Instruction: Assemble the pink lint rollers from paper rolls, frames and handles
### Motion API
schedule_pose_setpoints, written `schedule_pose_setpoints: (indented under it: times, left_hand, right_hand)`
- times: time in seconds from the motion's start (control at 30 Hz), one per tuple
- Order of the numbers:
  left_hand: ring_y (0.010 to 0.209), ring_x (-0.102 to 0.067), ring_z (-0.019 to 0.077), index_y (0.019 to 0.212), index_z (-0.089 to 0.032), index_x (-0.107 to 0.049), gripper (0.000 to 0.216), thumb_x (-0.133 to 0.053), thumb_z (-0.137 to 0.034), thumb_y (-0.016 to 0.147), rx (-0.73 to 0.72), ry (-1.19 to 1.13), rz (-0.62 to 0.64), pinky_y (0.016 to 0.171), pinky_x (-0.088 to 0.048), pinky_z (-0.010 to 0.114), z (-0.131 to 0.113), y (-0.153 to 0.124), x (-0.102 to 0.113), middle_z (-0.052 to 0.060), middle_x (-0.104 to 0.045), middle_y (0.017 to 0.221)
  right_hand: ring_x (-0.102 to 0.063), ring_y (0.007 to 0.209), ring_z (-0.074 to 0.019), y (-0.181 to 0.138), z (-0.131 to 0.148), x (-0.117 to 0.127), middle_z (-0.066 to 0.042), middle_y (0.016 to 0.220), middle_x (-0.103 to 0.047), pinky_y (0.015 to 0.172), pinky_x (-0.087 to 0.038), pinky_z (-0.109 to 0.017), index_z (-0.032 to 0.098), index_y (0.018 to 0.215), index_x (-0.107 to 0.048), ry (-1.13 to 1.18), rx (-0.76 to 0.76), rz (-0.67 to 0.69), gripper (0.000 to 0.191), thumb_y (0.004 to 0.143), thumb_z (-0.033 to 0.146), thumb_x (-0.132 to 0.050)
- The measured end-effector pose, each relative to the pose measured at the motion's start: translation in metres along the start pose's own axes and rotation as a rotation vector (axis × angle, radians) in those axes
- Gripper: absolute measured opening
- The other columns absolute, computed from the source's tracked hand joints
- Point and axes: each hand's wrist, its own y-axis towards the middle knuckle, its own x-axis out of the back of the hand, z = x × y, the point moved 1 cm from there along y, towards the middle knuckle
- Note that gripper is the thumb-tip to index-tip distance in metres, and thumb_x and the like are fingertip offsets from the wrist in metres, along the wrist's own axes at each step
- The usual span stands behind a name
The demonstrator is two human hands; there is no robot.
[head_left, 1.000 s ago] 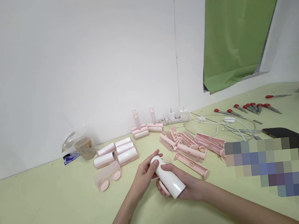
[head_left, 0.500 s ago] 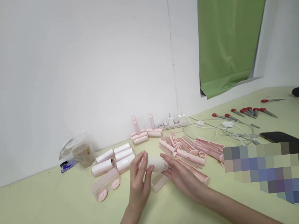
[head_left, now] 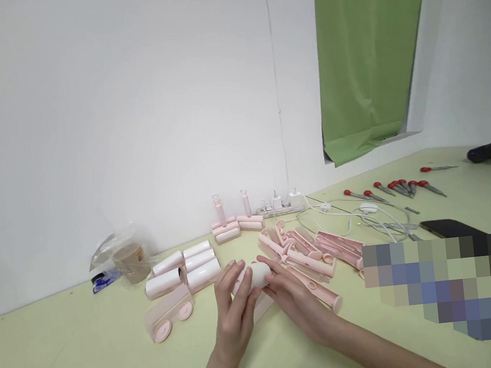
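Above the table's middle, a white lint-roller refill roll (head_left: pixel 260 275) is held between my two hands. My left hand (head_left: pixel 235 306) closes on its left end, where a bit of pink shows beside the fingers. Against its right end my right hand (head_left: pixel 295 298) keeps its fingers pressed. Behind my hands and partly covered by them lies a translucent pinkish cover (head_left: pixel 263 306). Several white refill rolls (head_left: pixel 204 273) lie to the left, near another translucent cover (head_left: pixel 168 310) with two pink round caps (head_left: pixel 163 331). Pink lint-roller parts (head_left: pixel 309 262) are heaped just right of my hands.
Two pink lint rollers (head_left: pixel 220 215) stand by the wall beside a power strip (head_left: pixel 280 209) with white cables. Right of these lie several red-ended tools (head_left: pixel 397 186) and a dark phone (head_left: pixel 453 227). A bagged cup (head_left: pixel 130 261) stands at the far left.
The white roll has turned in my hands, its right end now nearer me and pink showing at the left. My left fingers have shifted around it. The view has moved slightly.
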Motion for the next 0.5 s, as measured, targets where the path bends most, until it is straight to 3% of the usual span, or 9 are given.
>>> schedule_pose_setpoints:
  times: [0.33,0.4,0.5]
  left_hand:
    - [0.114,-0.040,0.0217,0.128,-0.032,-0.033,0.055,-0.046,-0.008,0.080,0.030,-0.089,0.014,0.091,-0.040,0.038,0.007,-0.003,-0.002,0.006,-0.046,0.120]
    - [0.117,-0.038,0.0203,0.126,-0.033,-0.035,0.047,-0.040,-0.013,0.084,0.144,-0.213,0.031,0.094,-0.036,0.037,0.006,-0.001,-0.002,0.004,-0.044,0.125]
    - [0.123,-0.032,0.0176,0.127,-0.034,-0.033,0.040,-0.031,-0.024,0.089,0.545,-0.481,0.071,0.100,-0.028,0.037,0.003,0.006,-0.001,0.001,-0.043,0.129]
  right_hand:
    - [-0.042,0.113,-0.0185,0.001,-0.002,0.002,-0.002,0.120,-0.051,0.097,-0.030,-0.032,0.025,0.115,-0.050,-0.095,0.019,-0.040,0.048,0.070,0.028,-0.065]
    - [-0.040,0.115,-0.0186,0.002,-0.006,0.005,-0.002,0.125,-0.048,0.098,-0.028,-0.033,0.026,0.118,-0.047,-0.140,0.025,-0.044,0.051,0.070,0.031,-0.065]
    - [-0.035,0.119,-0.0180,0.004,-0.014,0.011,-0.002,0.130,-0.041,0.100,-0.026,-0.032,0.027,0.120,-0.043,-0.214,0.026,-0.094,0.052,0.072,0.034,-0.063]
